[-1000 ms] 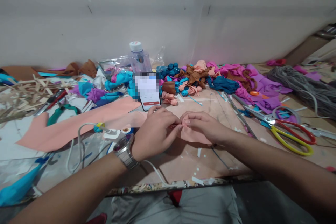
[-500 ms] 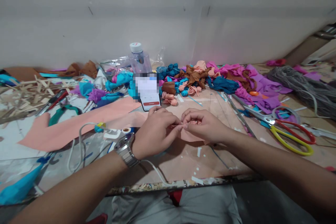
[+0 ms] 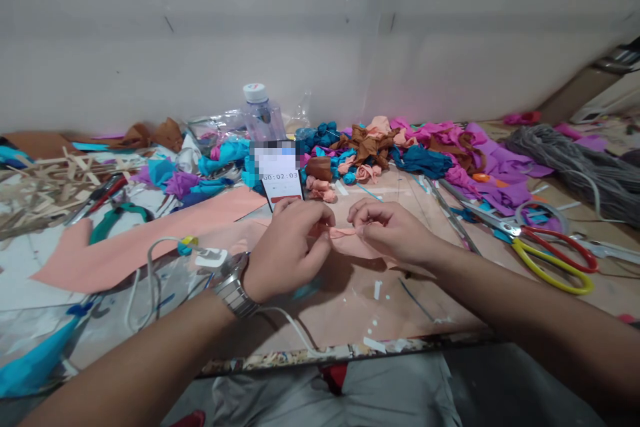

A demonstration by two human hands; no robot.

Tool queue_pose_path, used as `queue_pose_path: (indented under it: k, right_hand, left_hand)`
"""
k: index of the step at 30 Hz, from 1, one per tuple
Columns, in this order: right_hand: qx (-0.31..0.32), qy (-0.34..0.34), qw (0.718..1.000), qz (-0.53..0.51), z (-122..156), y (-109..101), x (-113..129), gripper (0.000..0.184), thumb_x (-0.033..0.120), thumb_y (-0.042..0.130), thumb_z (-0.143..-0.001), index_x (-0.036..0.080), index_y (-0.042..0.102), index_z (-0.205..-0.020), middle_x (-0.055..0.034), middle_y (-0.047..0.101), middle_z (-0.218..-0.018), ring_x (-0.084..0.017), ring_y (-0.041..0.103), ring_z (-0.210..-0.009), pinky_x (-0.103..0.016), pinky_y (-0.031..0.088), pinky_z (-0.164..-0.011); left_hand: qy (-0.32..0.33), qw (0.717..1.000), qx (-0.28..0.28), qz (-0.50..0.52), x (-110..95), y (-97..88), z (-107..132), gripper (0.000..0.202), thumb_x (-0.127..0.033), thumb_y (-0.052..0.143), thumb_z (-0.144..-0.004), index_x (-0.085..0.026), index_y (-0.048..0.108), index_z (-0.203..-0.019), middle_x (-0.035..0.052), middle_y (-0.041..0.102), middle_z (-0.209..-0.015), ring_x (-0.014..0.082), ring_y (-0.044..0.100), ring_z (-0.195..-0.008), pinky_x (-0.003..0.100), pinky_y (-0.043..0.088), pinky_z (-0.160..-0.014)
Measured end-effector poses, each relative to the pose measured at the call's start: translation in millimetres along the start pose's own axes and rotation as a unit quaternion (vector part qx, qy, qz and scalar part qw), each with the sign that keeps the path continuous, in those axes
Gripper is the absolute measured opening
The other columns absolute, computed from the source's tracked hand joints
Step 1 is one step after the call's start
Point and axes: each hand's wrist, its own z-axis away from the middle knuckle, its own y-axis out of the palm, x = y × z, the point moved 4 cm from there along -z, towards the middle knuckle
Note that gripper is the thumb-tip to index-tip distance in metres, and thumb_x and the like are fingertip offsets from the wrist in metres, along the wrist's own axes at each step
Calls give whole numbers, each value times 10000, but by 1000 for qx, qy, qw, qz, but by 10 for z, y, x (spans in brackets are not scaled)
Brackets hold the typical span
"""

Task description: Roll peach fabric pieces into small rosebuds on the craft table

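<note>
Both hands pinch a strip of peach crepe paper just above the table, its top edge gathered and creased between them. My left hand, with a metal watch on its wrist, has fingers and thumb closed on the left end. My right hand grips the strip a little farther right, its fingers curled, with more paper hanging below. Behind my left hand stands a phone showing a timer. Small rolled peach paper roses lie just beyond the hands.
A large peach paper sheet spreads to the left, near green-handled pliers and wooden sticks. Scissors with red and yellow handles lie right. Along the wall are crumpled coloured papers, a bottle and grey cord.
My hands have moved apart, the left one shifting left, so a stretch of folded peach paper now shows between the fingertips. The phone's timer digits are now readable.
</note>
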Motion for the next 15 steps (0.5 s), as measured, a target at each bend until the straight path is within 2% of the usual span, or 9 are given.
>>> queue_pose_path:
  k: [6, 15]
  right_hand:
    - [-24, 6, 999, -41, -37, -77, 25, 93, 196, 631, -733, 180, 592, -650, -28, 609, -893, -182, 574, -883, -325, 411, -837]
    - [-35, -32, 999, 22, -57, -155, 102, 93, 192, 627, -750, 182, 590, -666, -37, 626, -887, -190, 578, -868, -337, 396, -832]
  left_hand:
    - [-16, 999, -26, -14, 25, -29, -11, 137, -134, 492, -877, -194, 584, -959, 25, 633, -911, 210, 560, -915, 369, 365, -869]
    - [-28, 997, -50, -53, 73, -70, -18, 166, -99, 494, -853, -198, 587, -949, 12, 649, -918, 200, 586, -922, 398, 351, -929]
